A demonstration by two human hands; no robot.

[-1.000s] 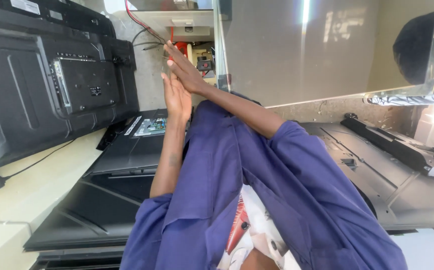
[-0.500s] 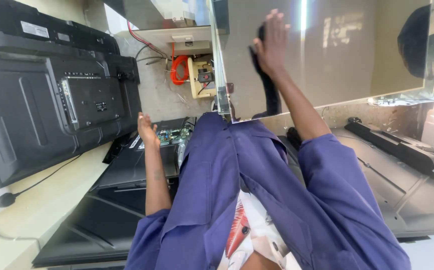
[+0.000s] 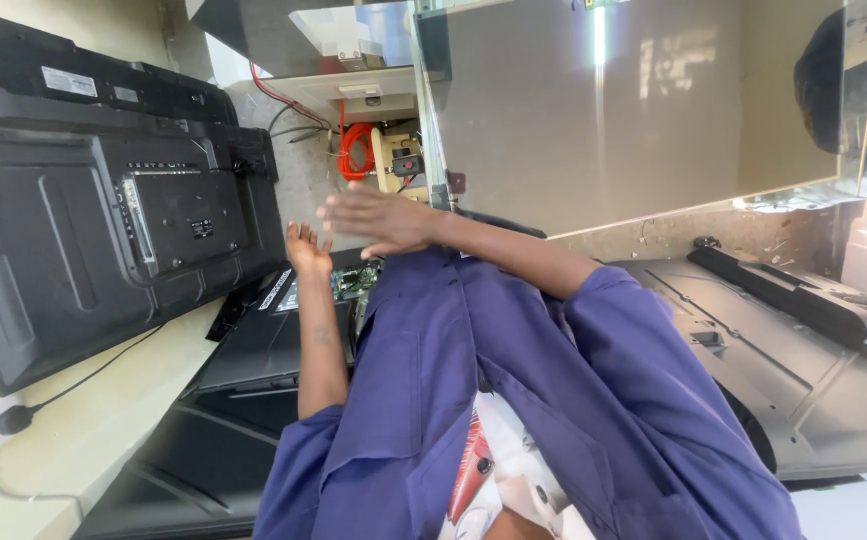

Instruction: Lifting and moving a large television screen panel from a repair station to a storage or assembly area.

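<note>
Since the earlier frame, the right hand (image 3: 378, 220) has come down from the grey panel (image 3: 633, 110) and now sits lower, open, fingers extended and blurred by motion, grasping nothing. Left hand (image 3: 307, 247) remains raised with fingers spread, also empty, just above the green circuit board (image 3: 353, 283).

Position: the circuit board lies in the opened back of a black television chassis (image 3: 253, 350) on the bench, directly below and between both hands; whether the left hand touches it cannot be told.

Handling, by judgement: the board is light, rigid and fragile; take hold at its bare edges only, clear of components and connectors.

Adjacent items: a second black television (image 3: 103, 210) stands upright at left; a coiled orange cable (image 3: 355, 150) hangs beyond the hands.
</note>
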